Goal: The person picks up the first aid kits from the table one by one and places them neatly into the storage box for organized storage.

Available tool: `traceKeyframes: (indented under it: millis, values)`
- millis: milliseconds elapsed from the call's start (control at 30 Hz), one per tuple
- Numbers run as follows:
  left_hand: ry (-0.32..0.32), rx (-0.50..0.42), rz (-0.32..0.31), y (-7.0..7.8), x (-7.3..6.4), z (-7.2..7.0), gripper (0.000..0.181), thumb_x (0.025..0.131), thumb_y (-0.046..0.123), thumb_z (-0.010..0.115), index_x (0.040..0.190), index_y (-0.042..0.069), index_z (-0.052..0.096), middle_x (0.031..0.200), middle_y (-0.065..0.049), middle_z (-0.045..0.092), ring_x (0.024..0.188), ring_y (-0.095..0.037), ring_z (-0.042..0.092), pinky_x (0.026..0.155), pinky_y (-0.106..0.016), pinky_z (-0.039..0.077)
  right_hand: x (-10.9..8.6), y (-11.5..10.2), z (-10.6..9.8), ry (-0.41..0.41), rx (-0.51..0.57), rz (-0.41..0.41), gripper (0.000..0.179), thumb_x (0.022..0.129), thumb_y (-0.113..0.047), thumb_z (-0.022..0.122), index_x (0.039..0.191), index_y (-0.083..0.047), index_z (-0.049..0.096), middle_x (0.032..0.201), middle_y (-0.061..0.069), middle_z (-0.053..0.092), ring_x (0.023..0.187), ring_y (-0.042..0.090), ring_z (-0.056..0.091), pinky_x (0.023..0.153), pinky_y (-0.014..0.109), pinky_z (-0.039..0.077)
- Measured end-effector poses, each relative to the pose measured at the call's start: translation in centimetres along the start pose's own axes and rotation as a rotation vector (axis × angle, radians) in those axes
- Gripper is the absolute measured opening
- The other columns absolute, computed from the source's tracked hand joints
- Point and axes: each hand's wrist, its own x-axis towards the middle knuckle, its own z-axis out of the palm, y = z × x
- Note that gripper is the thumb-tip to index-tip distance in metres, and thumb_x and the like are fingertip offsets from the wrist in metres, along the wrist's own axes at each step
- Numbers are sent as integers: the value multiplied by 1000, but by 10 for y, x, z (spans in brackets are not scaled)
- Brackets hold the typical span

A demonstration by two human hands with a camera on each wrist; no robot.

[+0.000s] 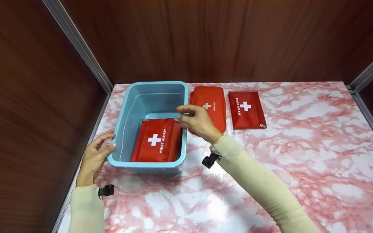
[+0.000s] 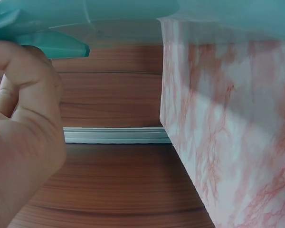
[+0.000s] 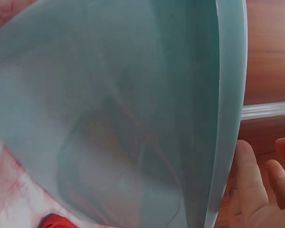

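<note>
A light blue plastic bin [image 1: 147, 164] stands at the left of the table. Inside it lies a red first aid pouch [image 1: 155, 140] with a white cross and lettering. My left hand [image 1: 96, 157] grips the bin's left rim, and in the left wrist view its fingers curl at the rim's edge. Over the right rim hovers my right hand [image 1: 197, 121], holding nothing, its fingers loosely bent and pointing into the bin. Just beyond that hand, a red first aid case [image 1: 217, 113] lies beside the bin, partly covered by the hand.
Farther right lies another flat red first aid pouch [image 1: 246, 110] with a zip. The table [image 1: 303, 155] has a pink and white marbled top. Dark wood panels [image 1: 222, 42] with metal edging enclose its back and sides, and the left panel is close to my left arm.
</note>
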Motion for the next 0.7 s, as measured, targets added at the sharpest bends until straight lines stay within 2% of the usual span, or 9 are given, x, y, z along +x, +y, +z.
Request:
traceKeyframes:
  millis: [100, 267, 400, 500, 700]
  values:
    - [2, 2, 3, 0, 0, 0, 30, 89, -17, 59, 117, -8, 65, 133, 4, 58, 107, -13, 62, 71, -30, 60, -2, 3, -7, 19, 28, -17, 35, 90, 4, 63, 125, 10, 62, 120, 21, 61, 106, 40, 62, 80, 36, 59]
    - [-4, -8, 13, 0, 1, 1, 30, 89, -17, 59, 116, -6, 67, 132, 4, 58, 106, -13, 63, 73, -30, 60, -5, 7, -17, 33, 67, -33, 35, 91, 5, 62, 125, 12, 60, 121, 25, 59, 94, 27, 66, 79, 36, 60]
    - [-18, -20, 32, -1, 0, 0, 30, 89, -17, 59, 115, -5, 67, 134, 2, 58, 101, -14, 65, 71, -29, 60, -7, 9, -24, 37, 81, -30, 35, 91, 6, 62, 126, 12, 60, 120, 23, 59, 90, 21, 68, 83, 43, 58]
    - [-24, -27, 39, -1, 0, 0, 29, 90, -18, 59, 115, -5, 68, 135, 1, 58, 99, -14, 66, 70, -29, 60, -8, 11, -30, 36, 74, -33, 36, 91, 6, 62, 126, 12, 59, 119, 22, 60, 92, 24, 68, 84, 46, 57]
    - [-16, -26, 27, -1, 0, 1, 29, 90, -17, 58, 115, -6, 67, 133, 3, 59, 104, -14, 64, 72, -31, 60, -11, 19, -46, 39, 37, -14, 38, 92, 4, 63, 129, 9, 59, 124, 21, 58, 102, 30, 64, 84, 43, 58]
